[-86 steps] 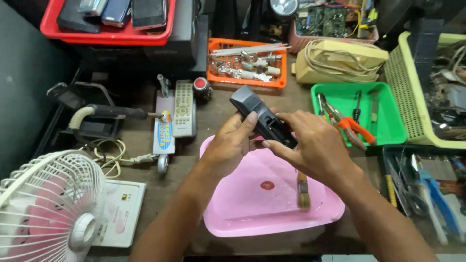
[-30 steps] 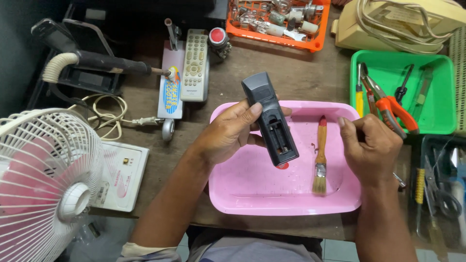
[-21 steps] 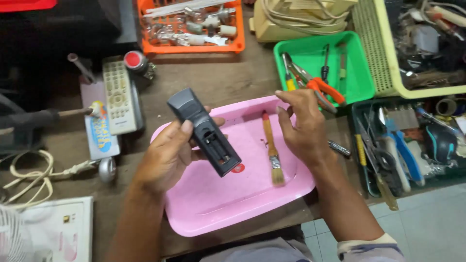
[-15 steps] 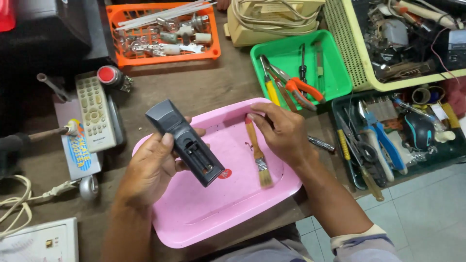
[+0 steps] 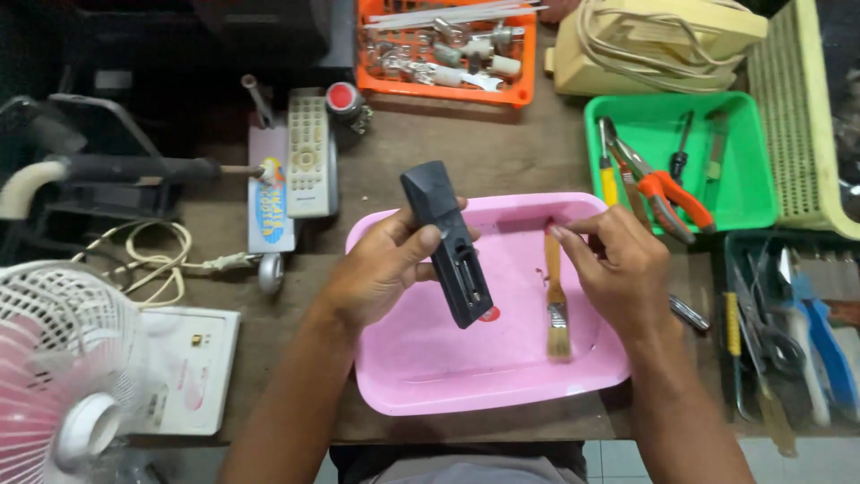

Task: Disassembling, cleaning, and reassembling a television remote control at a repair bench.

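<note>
Two things are in my hands. My left hand (image 5: 381,273) holds a black remote control (image 5: 448,242) with its back turned up, and the battery slot is open. My fingers (image 5: 421,240) are closed around its side, with my thumb on its edge. It hangs tilted over the pink tray (image 5: 421,376), not touching it. Its low end is right over a small red dot (image 5: 489,315) on the tray floor.

My right hand (image 5: 618,269) is just beside it. Those fingers are pinched shut on the top of a small paintbrush (image 5: 555,296) with a wooden handle. The brush lies in the tray, with its bristles pointing toward me.

The pink tray sits on the brown wooden bench (image 5: 502,143), right in front of me.

To the right is a green tray (image 5: 748,193) with orange pliers (image 5: 667,193) and screwdrivers in it. Past that is a pale yellow basket (image 5: 793,125). Lower on the right is a dark bin (image 5: 788,332) full of tools.

At the far side of the bench is an orange tray (image 5: 524,76) with little metal parts. A cream box with a cord wound on it (image 5: 654,45) sits next to it.

To the left lie a grey remote control (image 5: 309,157) and a flat blue and white package (image 5: 269,206). Near my left arm is a white fan (image 5: 63,367) and a white box (image 5: 188,367).
</note>
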